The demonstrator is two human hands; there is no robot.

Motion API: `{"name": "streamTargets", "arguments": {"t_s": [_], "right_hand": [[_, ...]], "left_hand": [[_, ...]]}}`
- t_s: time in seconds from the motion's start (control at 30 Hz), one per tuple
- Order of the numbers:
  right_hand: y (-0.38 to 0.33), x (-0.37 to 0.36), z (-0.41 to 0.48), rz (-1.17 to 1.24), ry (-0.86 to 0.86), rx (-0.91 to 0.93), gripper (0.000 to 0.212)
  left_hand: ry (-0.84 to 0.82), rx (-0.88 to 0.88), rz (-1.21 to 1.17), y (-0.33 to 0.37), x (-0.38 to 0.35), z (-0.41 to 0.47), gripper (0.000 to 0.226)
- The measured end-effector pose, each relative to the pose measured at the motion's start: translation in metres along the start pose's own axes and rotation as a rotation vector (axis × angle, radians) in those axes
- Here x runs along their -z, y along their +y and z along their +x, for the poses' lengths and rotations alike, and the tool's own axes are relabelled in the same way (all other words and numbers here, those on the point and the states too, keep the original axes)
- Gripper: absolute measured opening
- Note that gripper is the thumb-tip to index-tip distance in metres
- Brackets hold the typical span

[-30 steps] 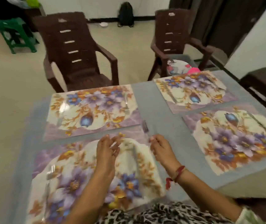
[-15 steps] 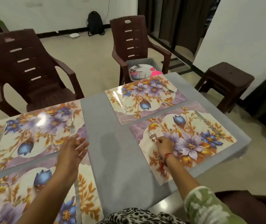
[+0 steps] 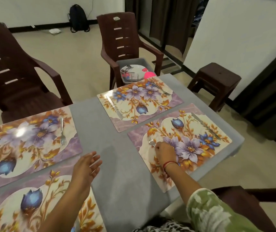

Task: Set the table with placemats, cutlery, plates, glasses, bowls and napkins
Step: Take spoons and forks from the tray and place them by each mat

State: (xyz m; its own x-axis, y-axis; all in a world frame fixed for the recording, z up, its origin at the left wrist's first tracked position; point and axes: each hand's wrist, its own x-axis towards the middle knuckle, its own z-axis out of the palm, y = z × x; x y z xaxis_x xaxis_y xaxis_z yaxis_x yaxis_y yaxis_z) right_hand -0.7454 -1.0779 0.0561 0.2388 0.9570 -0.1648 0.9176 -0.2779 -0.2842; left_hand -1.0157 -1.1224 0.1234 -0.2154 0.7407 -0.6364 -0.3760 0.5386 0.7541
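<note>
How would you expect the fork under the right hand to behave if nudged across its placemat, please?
The fork looks like thin metal, so probably stiff and light. It looks flat, so it should slide, not roll. The placemat looks glossy, so it may skid easily.

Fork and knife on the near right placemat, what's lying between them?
Nothing yet. In the head view, only the printed flowers of the placemat show between the fork, pinched by the right hand, and the knife.

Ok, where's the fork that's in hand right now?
Head view, right side: the fork is at the left edge of the near right placemat, handle pinched by the right hand, tines pointing away.
</note>
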Motion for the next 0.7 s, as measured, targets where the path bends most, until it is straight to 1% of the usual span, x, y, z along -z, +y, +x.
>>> {"name": "streamTargets", "arguments": {"t_s": [0.2,0.23,0.3,0.37,0.43,0.5,0.7], "right_hand": [[0.006,0.001,0.008,0.027,-0.057,0.04,0.022],[0.008,0.003,0.009,0.052,-0.052,0.048,0.025],[0.019,0.011,0.013,0.175,-0.013,0.04,0.035],[0.037,0.026,0.02,0.334,0.055,0.037,0.039],[0.061,0.042,0.033,0.506,0.107,0.066,0.028],[0.094,0.063,0.05,0.64,0.12,0.11,0.019],[0.178,0.122,0.106,0.788,0.155,0.103,0.021]], "left_hand": [[0.025,-0.023,0.047,0.001,-0.021,0.01,0.021],[0.025,-0.029,0.058,0.001,-0.028,0.01,0.022],[0.042,-0.05,0.074,0.0,-0.049,0.01,0.024],[0.057,-0.083,0.074,-0.003,-0.08,0.009,0.025],[0.051,-0.108,0.09,-0.011,-0.114,0.007,0.023],[0.06,-0.118,0.086,-0.022,-0.157,0.003,0.019],[0.08,-0.147,0.009,-0.044,-0.284,0.001,0.016]]}}
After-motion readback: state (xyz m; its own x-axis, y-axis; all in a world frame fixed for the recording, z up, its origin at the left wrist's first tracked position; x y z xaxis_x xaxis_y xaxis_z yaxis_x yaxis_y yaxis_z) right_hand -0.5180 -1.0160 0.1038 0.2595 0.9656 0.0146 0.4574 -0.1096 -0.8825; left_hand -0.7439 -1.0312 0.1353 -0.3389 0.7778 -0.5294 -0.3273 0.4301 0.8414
